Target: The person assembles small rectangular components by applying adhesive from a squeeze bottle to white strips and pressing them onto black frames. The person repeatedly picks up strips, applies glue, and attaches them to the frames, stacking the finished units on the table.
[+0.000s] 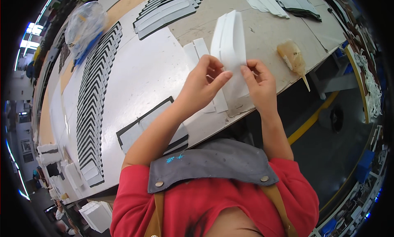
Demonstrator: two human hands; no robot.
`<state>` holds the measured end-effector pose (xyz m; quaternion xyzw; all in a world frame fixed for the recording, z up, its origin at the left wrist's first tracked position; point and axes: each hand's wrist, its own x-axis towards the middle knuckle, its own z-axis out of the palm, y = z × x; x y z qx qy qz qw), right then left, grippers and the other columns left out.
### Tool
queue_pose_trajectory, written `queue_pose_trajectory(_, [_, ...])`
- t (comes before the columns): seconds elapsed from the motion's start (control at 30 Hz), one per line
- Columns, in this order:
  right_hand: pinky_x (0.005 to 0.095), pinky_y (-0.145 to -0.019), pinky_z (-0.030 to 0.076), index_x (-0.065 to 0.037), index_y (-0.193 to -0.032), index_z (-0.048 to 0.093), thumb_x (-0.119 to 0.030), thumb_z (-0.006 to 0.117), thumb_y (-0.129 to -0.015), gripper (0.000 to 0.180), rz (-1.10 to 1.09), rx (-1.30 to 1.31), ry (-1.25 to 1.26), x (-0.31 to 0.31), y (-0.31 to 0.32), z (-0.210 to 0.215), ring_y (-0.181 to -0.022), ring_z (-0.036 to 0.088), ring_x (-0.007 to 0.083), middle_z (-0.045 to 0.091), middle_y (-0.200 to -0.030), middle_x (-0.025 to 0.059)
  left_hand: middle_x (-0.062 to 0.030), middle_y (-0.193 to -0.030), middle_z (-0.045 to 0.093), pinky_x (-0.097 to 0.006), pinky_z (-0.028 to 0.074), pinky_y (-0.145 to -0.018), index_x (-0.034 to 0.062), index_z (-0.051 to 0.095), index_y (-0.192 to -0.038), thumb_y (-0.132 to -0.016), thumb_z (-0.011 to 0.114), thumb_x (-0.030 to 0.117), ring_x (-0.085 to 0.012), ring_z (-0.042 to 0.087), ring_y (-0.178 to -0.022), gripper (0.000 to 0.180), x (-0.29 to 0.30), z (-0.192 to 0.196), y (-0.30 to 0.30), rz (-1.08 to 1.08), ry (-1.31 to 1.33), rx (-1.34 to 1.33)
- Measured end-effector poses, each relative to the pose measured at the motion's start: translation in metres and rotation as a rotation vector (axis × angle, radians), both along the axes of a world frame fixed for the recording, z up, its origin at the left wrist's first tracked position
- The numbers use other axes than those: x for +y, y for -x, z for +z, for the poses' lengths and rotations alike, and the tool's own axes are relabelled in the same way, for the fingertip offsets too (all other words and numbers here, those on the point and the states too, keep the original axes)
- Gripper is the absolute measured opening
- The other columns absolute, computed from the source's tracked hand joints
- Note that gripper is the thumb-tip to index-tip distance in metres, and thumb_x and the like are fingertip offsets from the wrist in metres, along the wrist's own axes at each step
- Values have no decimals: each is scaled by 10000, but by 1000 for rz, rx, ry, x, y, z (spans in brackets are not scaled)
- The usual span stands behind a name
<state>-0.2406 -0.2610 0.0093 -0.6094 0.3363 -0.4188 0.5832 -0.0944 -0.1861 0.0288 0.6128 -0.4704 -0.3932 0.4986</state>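
I'm holding the bowed white panels (228,33) over the bench (152,64), near its front edge. My left hand (208,79) and right hand (259,79) are nearly closing, thumbs and fingers pinching opposite sides. I'm aiming for light, even pressure, avoiding creases and sparing the white strips (196,52) lying just beside.
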Motion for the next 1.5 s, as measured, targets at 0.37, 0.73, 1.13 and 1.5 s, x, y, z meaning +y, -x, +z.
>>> queue_pose_trajectory(0.37, [225, -740, 427, -12, -943, 583, -87, 558, -884, 98, 190, -177, -299, 12, 2, -10, -810, 529, 73, 582, -861, 5, -50, -875, 571, -234, 436, -745, 28, 454, -956, -918, 546, 191, -98, 548, -810, 191, -12, -5, 0, -129, -26, 141])
queue_pose_trajectory(0.73, [189, -628, 434, -14, -960, 588, -118, 582, -874, 135, -387, -299, -132, -72, 69, 3, -680, 532, 57, 579, -806, 7, -131, -883, 567, -308, 483, -727, 25, 454, -921, -923, 402, 153, -163, 543, -728, 138, 5, 3, -45, 279, 72, 717])
queue_pose_trajectory(1.13, [300, -680, 464, -8, -898, 604, -53, 549, -724, 188, 22, 995, 1178, -27, -21, -37, -798, 571, 212, 604, -823, 85, -101, -1091, 590, -303, 339, -898, 42, 475, -1059, -954, 377, 250, -133, 476, -954, 253, 12, 2, -51, 400, 122, 491])
queue_pose_trajectory(1.5, [301, -611, 458, -29, -988, 593, -222, 587, -850, 237, 283, 728, 553, -3, -14, 26, -728, 578, 205, 601, -853, 99, -122, -1108, 584, -312, 413, -873, 31, 469, -1067, -961, 439, 239, -141, 524, -962, 235, 13, -11, -31, 226, 138, 420])
